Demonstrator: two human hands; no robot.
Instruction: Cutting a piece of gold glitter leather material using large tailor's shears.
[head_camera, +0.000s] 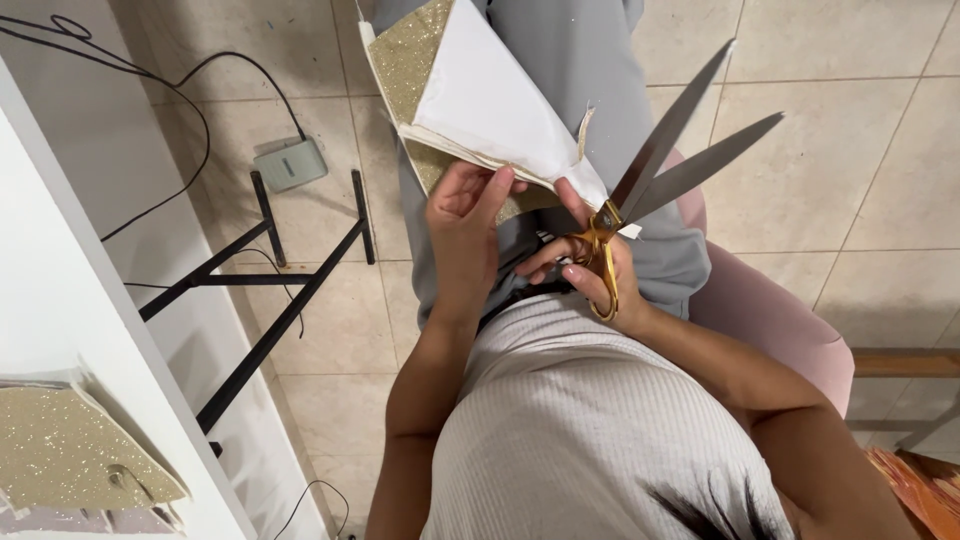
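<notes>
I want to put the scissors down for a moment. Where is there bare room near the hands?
Bare floor tiles lie to the right, past the pink seat. The white table edge on the left is bare above the glitter sheet. The lap is crowded: the left hand holds the folded glitter piece, the right hand the open scissors.

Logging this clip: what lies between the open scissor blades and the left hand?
In the head view, the white pointed corner of the gold glitter sheet lies between the gold-handled scissors and the left hand.
</notes>
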